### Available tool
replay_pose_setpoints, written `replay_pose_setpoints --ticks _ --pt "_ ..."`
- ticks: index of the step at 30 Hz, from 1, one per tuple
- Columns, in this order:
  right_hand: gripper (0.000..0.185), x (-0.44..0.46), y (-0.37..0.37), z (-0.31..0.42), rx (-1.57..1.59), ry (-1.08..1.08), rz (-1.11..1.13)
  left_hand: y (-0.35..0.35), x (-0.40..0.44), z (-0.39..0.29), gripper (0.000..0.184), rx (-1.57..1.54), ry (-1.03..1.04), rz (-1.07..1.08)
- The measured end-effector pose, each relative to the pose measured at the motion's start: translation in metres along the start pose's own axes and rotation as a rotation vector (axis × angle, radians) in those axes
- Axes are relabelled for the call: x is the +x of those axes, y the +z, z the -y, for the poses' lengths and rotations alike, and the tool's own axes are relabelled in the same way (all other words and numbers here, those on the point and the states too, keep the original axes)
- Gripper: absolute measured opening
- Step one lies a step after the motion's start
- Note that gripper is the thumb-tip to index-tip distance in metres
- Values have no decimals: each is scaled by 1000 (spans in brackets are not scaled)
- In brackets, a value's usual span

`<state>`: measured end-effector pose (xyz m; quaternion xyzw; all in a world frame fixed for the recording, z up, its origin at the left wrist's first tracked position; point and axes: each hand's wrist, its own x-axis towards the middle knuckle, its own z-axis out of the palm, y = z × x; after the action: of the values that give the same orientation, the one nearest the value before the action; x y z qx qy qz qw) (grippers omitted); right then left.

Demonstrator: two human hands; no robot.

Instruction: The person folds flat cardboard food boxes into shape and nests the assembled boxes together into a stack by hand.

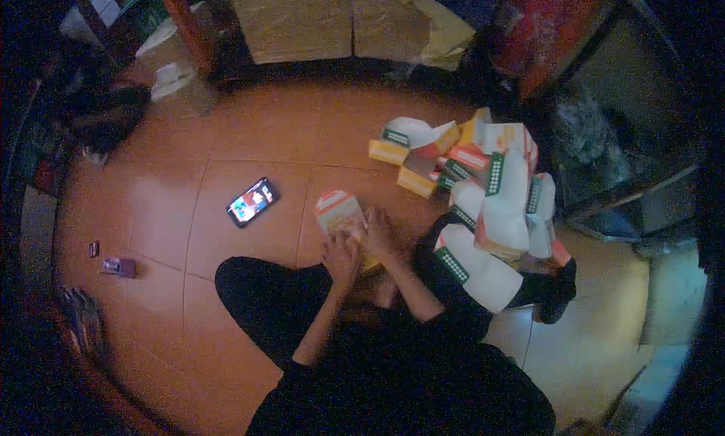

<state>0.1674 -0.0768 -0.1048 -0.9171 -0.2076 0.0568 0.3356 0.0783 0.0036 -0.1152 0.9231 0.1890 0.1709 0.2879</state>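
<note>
Fingers on the left hand (340,256) are bent and resting on the near part of a white, orange and yellow cardboard carton with a rounded end (338,205), and the right hand (377,232) has its fingers on the right side of the same carton. They're only partly spread, tips pretty close together around the middle of it, but it's blurry there, so I honestly can't tell if either hand is pinching the cardboard or just pressing on it. The rounded white end with orange stripes pokes out past the fingertips, away from the body, and a bit of yellow shows lower down between the wrists. All this is happening low over an orange-brown tiled floor (249,300), just in front of the crossed legs in dark trousers (272,296). Off to the right there's a messy heap of white, orange and yellow cartons with green dotted panels (504,223), well apart from the fingers, some of it overlapping the right leg. A black phone with its screen lit up (253,202) lies left of the carton, and way further left sits a small purplish box (118,268). Big brown taped cardboard boxes (294,24) line the far edge.
</note>
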Motion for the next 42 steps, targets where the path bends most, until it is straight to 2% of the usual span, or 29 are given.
replay_pose_setpoints --ticks 2,3,5,6,8,10,11,12,13,14,16,18,19,20,21,23,24,26,27,28,30,32,33,34,36,38,40,42 --pt "36 -14 -70 59 106 -37 -25 -3 2 -8 39 159 -238 92" --pt "36 -17 -98 78 -103 -14 -85 -3 2 -8 39 165 -252 81" --pt "39 -17 -123 69 -323 -105 -365 -4 4 -7 47 101 -245 153" --pt "44 -17 -141 52 -438 -19 -410 -6 6 -7 47 115 -270 131" --pt "54 -17 -179 18 -662 170 -473 -10 6 -8 49 87 -156 139" --pt "56 -33 -235 21 -532 180 -401 11 2 3 49 198 -165 98" --pt "52 -40 -239 -6 -622 175 -474 19 1 6 49 293 -142 83" --pt "50 -44 -250 3 -511 317 -364 16 -2 2 49 294 -161 66" --pt "47 -46 -262 12 -404 462 -250 13 -7 -3 49 274 -78 -67" --pt "47 -46 -263 7 -409 449 -241 8 -8 -10 48 255 5 -195" --pt "42 -47 -266 -10 -429 475 -41 -6 -7 -32 49 258 -8 -189" --pt "35 -52 -264 -6 -449 454 -119 -39 -4 -62 50 263 -16 -181" --pt "33 -61 -264 -9 -461 373 -322 -63 2 -79 53 161 -92 20" --pt "32 -63 -265 -7 -463 333 -420 -75 5 -88 58 57 -168 225" --pt "31 -65 -267 -3 -466 290 -517 -61 5 -81 58 59 -170 223" --pt "30 -65 -273 16 151 -85 -614 -25 9 -63 68 -217 31 301" --pt "30 -65 -270 21 152 -84 -611 -41 14 -73 68 -215 29 301" --pt "34 -66 -261 35 562 64 -272 -72 22 -99 78 -1094 102 441" --pt "41 -64 -249 55 710 -26 -158 -78 21 -104 78 -1095 105 439" --pt "52 -63 -242 78 711 8 -108 -84 20 -107 82 -1163 142 383" --pt "65 -63 -216 70 876 57 -68 -92 20 -104 86 -1230 175 327" --pt "71 -62 -205 64 889 66 -29 -105 25 -92 91 -1037 109 271" --pt "77 -60 -199 60 902 76 8 -101 23 -80 94 -1081 -9 379" --pt "77 -58 -191 55 903 78 9 -103 18 -76 94 -1080 -10 380" --pt "88 -56 -178 51 924 -152 28 -108 7 -74 93 -1058 106 288" --pt "92 -62 -186 50 960 65 242 -104 0 -65 92 -1004 63 295" --pt "96 -64 -172 35 895 -14 257 -97 -3 -59 90 -947 17 303" --pt "98 -67 -160 28 877 -64 261 -100 -3 -62 86 -1044 64 246"
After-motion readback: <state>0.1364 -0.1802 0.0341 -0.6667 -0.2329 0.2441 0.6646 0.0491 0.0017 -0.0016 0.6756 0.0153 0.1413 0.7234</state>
